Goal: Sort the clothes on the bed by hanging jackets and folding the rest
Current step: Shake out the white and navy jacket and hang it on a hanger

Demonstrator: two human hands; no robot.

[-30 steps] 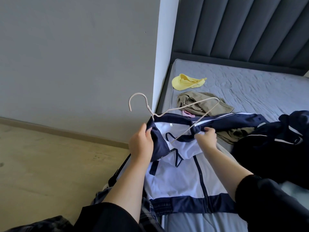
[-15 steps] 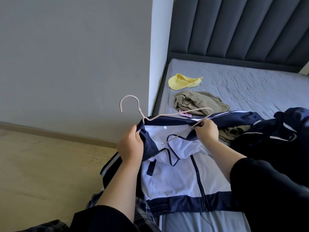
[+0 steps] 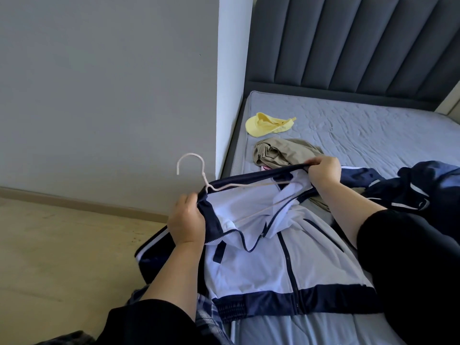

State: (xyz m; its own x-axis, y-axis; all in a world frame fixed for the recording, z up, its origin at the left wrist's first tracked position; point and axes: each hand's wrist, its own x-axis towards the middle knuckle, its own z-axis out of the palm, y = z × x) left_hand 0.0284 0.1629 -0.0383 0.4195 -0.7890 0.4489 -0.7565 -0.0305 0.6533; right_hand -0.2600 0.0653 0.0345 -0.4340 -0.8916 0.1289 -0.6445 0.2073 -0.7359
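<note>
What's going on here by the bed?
A person is fitting a white-and-navy jacket onto a hanger. The left hand grips one shoulder of the jacket beside the hanger's neck, and the right hand holds the other shoulder up over the hanger's arm. The jacket's lower half lies on the bed. A yellow cap, a khaki garment and a dark garment lie unfolded on it.
</note>
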